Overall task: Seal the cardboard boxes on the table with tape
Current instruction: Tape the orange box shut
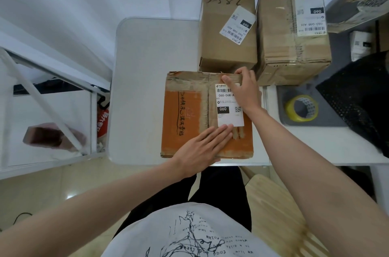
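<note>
I've got the orange box [207, 114] sitting flat at the near edge of the bench [147, 88], right in front of me. My left hand [202, 149] lies flat across its near end, fingers straight and together, pressing down by the bottom of the white label [228, 107]. My right hand [245, 88] is at the far end, thumb stretched along the top edge and fingers curled over the far corner, so it grips the box there.

This cardboard looks tired: scuffed skin, torn surface along the centre seam, crumpled far edge. I'd judge it light and rather soft, likely to dent under a hard press, so flat palms suit it better than fingertips. Corners and edges are the stiffest places to hold.

Two plain brown boxes stand just beyond, the left box [228, 31] and the right box [292, 31], touching or nearly so. The yellow tape roll [301, 108] lies well apart on the grey tray [282, 96] to my right; neither hand has it. It should be rigid enough to take by the ring.
</note>
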Motion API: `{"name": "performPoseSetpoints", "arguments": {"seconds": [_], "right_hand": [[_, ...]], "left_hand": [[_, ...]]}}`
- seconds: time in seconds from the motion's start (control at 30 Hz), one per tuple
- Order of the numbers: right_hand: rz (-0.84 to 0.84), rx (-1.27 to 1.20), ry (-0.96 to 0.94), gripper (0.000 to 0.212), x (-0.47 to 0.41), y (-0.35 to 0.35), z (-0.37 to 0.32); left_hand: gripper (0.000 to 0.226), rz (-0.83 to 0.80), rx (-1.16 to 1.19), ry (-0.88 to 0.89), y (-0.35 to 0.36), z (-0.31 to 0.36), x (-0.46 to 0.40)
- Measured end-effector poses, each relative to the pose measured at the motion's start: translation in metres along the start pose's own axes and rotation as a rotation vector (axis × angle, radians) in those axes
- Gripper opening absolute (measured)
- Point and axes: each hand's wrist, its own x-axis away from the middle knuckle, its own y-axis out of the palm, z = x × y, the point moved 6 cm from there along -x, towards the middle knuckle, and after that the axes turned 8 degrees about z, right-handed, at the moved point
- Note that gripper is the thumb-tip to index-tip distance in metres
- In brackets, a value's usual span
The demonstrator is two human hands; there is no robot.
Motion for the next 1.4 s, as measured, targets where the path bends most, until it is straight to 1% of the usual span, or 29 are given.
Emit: {"name": "performPoseSetpoints", "arguments": {"seconds": [0.03,0.1,0.13,0.17,0.2,0.23,0.27,0.3,0.33,0.37,0.4,0.43,0.47,0.5,0.57,0.6,0.7,0.77,0.8,0.83,0.87,0.9,0.97,1.03,1.1,1.17,1.23,1.33,1.4], "right_hand": [[0.004,-0.005,0.019,0.057,0.001,-0.001,0.0],[0.02,-0.041,0.109,0.071,0.005,-0.004,0.004],[0.025,-0.065,0.166,0.079,0.01,-0.005,0.008],[0.028,-0.086,0.214,0.083,0.015,-0.006,0.012],[0.028,-0.097,0.254,0.084,0.022,-0.007,0.017],[0.03,-0.091,0.28,0.082,0.029,-0.009,0.022],[0.037,-0.073,0.292,0.077,0.034,-0.01,0.026],[0.044,-0.051,0.295,0.071,0.038,-0.012,0.028],[0.051,-0.041,0.294,0.067,0.04,-0.012,0.027],[0.055,-0.042,0.293,0.063,0.041,-0.012,0.026],[0.054,-0.051,0.292,0.06,0.042,-0.011,0.023],[0.055,-0.067,0.296,0.059,0.044,-0.01,0.02],[0.063,-0.092,0.308,0.06,0.046,-0.009,0.017],[0.08,-0.131,0.329,0.061,0.049,-0.01,0.016],[0.116,-0.263,0.372,0.059,0.057,-0.011,0.015],[0.127,-0.358,0.393,0.056,0.061,-0.01,0.016],[0.09,-0.576,0.44,0.038,0.077,0.0,0.017],[0.054,-0.604,0.465,0.027,0.082,0.005,0.012],[0.044,-0.631,0.463,0.025,0.081,0.005,0.004],[0.031,-0.691,0.468,0.028,0.079,0.003,-0.007],[0.014,-0.793,0.486,0.033,0.076,0.0,-0.021],[0.0,-0.891,0.494,0.036,0.071,-0.004,-0.035],[0.012,-0.988,0.455,0.037,0.061,-0.013,-0.055],[0.036,-0.964,0.404,0.039,0.055,-0.02,-0.067],[0.072,-0.93,0.381,0.041,0.054,-0.025,-0.07],[0.115,-0.9,0.365,0.039,0.056,-0.03,-0.064],[0.128,-0.846,0.326,0.037,0.059,-0.033,-0.058],[0.101,-0.775,0.215,0.028,0.064,-0.041,-0.054],[0.048,-0.72,0.139,0.023,0.066,-0.046,-0.054]], "left_hand": [[0.077,-0.016,0.033,0.007,-0.001,0.0,-0.001],[0.08,-0.019,0.139,0.042,-0.008,-0.006,-0.001],[0.082,0.02,0.212,0.001,-0.016,-0.019,0.0],[0.085,0.096,0.285,-0.117,-0.025,-0.041,0.002],[0.087,0.197,0.349,-0.313,-0.034,-0.072,0.008],[0.089,0.287,0.406,-0.582,-0.039,-0.108,0.019],[0.092,0.324,0.498,-0.881,-0.039,-0.143,0.034],[0.095,0.297,0.656,-1.143,-0.034,-0.168,0.047],[0.098,0.221,0.861,-1.315,-0.027,-0.181,0.05],[0.098,0.125,1.079,-1.362,-0.02,-0.183,0.044],[0.091,0.027,1.253,-1.315,-0.018,-0.179,0.032],[0.079,-0.035,1.346,-1.249,-0.021,-0.174,0.022],[0.07,-0.047,1.388,-1.208,-0.027,-0.171,0.014],[0.068,-0.044,1.399,-1.202,-0.034,-0.17,0.008],[0.078,-0.023,1.359,-1.207,-0.053,-0.176,0.0],[0.082,0.01,1.251,-1.178,-0.068,-0.183,-0.005],[0.085,0.106,0.771,-0.98,-0.115,-0.19,-0.036],[0.075,0.113,0.615,-0.88,-0.13,-0.176,-0.056],[0.069,0.113,0.557,-0.851,-0.13,-0.166,-0.063],[0.07,0.118,0.499,-0.839,-0.127,-0.158,-0.067],[0.08,0.123,0.445,-0.852,-0.123,-0.153,-0.068],[0.095,0.137,0.393,-0.888,-0.12,-0.152,-0.068],[0.123,0.168,0.289,-0.97,-0.12,-0.158,-0.069],[0.138,0.152,0.192,-0.995,-0.118,-0.165,-0.076],[0.142,0.097,0.162,-0.988,-0.114,-0.168,-0.082],[0.133,0.092,0.198,-0.992,-0.108,-0.169,-0.089],[0.116,0.136,0.215,-0.987,-0.105,-0.169,-0.095],[0.087,0.216,0.199,-0.94,-0.103,-0.173,-0.101],[0.068,0.247,0.207,-0.905,-0.103,-0.178,-0.105]]}}
